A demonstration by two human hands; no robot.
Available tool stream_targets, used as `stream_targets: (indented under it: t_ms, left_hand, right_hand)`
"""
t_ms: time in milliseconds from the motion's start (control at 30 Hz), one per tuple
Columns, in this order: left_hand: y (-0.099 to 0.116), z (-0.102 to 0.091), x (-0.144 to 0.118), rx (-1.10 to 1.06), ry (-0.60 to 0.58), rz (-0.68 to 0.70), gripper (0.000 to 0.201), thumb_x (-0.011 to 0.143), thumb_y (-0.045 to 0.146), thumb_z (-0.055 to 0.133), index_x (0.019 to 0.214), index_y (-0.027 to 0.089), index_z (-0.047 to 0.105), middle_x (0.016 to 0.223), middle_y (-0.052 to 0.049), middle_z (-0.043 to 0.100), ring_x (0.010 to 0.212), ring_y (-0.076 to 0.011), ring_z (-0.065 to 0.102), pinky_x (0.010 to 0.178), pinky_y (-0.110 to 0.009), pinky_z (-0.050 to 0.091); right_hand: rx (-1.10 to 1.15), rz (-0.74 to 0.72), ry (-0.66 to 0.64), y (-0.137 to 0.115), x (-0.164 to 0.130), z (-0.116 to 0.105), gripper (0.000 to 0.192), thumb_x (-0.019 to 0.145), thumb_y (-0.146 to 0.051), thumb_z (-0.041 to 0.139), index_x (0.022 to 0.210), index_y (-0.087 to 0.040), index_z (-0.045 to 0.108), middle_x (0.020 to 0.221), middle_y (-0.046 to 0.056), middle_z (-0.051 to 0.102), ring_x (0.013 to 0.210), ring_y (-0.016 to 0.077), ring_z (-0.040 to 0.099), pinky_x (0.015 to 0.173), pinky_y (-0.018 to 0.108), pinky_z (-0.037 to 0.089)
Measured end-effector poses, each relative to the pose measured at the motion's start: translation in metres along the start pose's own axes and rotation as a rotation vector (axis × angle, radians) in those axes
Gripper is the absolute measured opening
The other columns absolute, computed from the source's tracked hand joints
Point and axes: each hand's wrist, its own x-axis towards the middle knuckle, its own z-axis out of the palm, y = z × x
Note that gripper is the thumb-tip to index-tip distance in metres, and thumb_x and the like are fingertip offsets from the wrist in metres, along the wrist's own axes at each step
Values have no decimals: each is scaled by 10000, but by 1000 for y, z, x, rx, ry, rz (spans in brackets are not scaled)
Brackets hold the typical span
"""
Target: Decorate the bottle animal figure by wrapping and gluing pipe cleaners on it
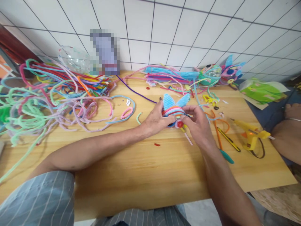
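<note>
While gripped, striped pipe-cleaner figure [174, 110] (blue ears up) between left hand [156, 121] and right hand [198, 124]

My wooden table [145, 175] carries heaps of coloured pipe cleaners [47, 94], a yellow glue gun [250, 136], a utility knife [229, 140], a green packet [263, 91] and a finished figure [221, 73].

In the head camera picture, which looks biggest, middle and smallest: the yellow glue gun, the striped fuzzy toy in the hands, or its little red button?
1. Yellow glue gun, slightly larger than the toy, though close.
2. Striped fuzzy toy.
3. Red button, clearly smallest.
</note>
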Motion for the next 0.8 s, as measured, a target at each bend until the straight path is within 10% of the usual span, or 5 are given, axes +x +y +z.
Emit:
stream_targets:
  t_ms: [800]
  left_hand:
    - [3,-5,-1,32,-9,-10,417,830,336,774,1189,202,608,1143,-51,719,1137,-278,668,1070,-461,569]
  right_hand:
    - [61,25,-5,4,-2,-1,313,833,-422,762,1098,-288,665,1108,35,748,1073,252,712,926,438,604]
